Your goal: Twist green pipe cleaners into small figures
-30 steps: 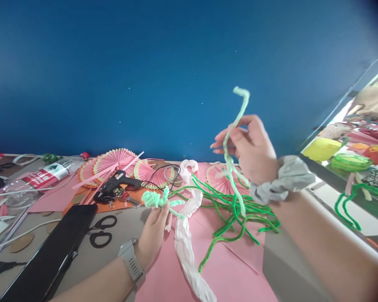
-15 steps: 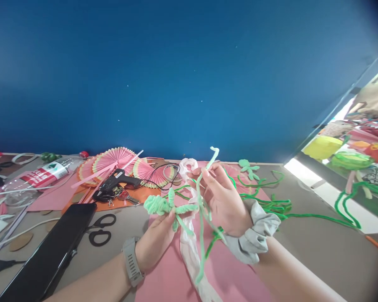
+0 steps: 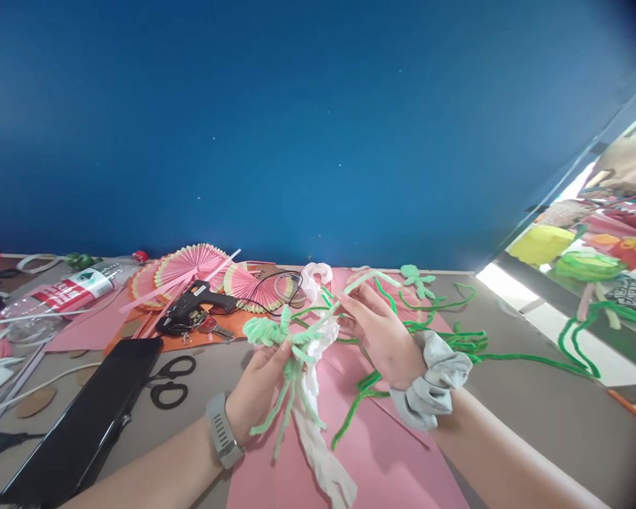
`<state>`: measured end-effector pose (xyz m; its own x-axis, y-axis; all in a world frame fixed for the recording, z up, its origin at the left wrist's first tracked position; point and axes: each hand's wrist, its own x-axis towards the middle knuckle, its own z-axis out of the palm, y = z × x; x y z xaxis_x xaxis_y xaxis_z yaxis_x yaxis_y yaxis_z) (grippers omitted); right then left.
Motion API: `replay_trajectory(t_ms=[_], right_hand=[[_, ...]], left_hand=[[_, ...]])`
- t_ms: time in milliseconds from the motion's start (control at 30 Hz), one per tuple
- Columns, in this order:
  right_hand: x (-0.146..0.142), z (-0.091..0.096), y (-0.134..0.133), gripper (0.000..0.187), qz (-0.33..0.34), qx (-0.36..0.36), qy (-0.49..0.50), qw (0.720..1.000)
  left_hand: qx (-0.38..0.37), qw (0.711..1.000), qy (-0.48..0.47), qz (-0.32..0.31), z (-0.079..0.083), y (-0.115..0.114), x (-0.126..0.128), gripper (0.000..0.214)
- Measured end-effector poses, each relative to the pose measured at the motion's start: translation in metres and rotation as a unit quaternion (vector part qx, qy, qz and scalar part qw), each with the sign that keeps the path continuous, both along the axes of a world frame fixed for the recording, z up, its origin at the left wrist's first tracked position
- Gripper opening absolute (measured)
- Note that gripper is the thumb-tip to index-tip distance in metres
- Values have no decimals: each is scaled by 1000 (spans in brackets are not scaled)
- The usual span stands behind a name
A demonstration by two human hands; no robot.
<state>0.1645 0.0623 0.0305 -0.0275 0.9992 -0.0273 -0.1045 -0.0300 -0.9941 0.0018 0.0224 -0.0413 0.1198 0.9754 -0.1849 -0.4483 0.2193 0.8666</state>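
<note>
My left hand (image 3: pixel 265 371) pinches a light green yarn piece (image 3: pixel 265 330) made of plump wound loops, with several loose strands hanging below the fingers. From that piece a pale green yarn strand (image 3: pixel 326 313) runs up to the right. My right hand (image 3: pixel 376 332) grips this strand between thumb and fingers, and its free end curves over the back of the hand. Beneath both hands lies a long white strip (image 3: pixel 318 438), crumpled, on a pink sheet (image 3: pixel 392 452). Darker green yarn (image 3: pixel 352 417) rests on the sheet near my right hand.
To the left lie a black phone (image 3: pixel 85 424), scissors (image 3: pixel 169 394), a black glue gun (image 3: pixel 196 305), keys (image 3: pixel 212 326), pink folded paper fans (image 3: pixel 201 263) and a plastic bottle (image 3: pixel 74 290). Green yarn strands (image 3: pixel 461 341) and a light green yarn shape (image 3: pixel 417 277) are at the right. A blue panel (image 3: pixel 318 127) rises behind.
The pale strand, hanging down from my right hand before, now stretches between both hands with its end arched right. Loose strands now hang below my left hand, which has shifted slightly left.
</note>
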Motion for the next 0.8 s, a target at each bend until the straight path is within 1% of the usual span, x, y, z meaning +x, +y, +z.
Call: replay_trajectory(t_ms=[100,167,233,267,367,400,433,467,533,600,633,667,700,733,767,800], right_hand=[[8,-12,-5,26,-34,1,-25,999],[14,-22,-10,24,-26,18,-45,999],[20,-33,-16,21,-4,56,-98,994],[23,-38,-18,18,9,88,-130,988],[28,-48,-26,8,81,185,-205,957],[27,-50,-29,8,97,204,-226,948],[26,-51,-30,12,102,208,-243,942],[23,-52,-32,18,93,199,-252,942],[17,-52,-33,35,47,147,-231,961],[12,-50,-33,51,-10,85,-166,982],[11,-49,-32,54,-39,63,-131,989],[11,-46,-32,52,-62,47,-103,992],[12,-44,-31,45,-69,32,-87,993],[14,-41,-31,37,-58,18,-82,995],[16,-38,-32,32,-26,3,-87,996],[18,-35,-33,30,21,-11,-98,995]], left_hand=[[-16,1000,11,11,2,3,-2,31],[-21,1000,16,16,4,4,-4,33],[-23,999,23,16,5,3,-5,33],[-20,999,27,13,5,3,-6,32],[13,999,52,-9,4,2,-4,28],[30,997,64,-15,4,1,-3,27],[45,996,76,-17,3,1,-2,26],[56,994,87,-17,3,2,0,26],[69,992,107,-10,2,2,1,27],[75,989,129,1,1,1,1,27],[81,986,146,9,0,1,0,27],[88,982,166,18,0,-1,-1,26],[96,977,186,27,0,-2,-2,25],[103,973,203,34,1,-5,-3,23],[112,968,222,39,2,-7,-3,21],[124,963,237,37,4,-10,-3,18]])
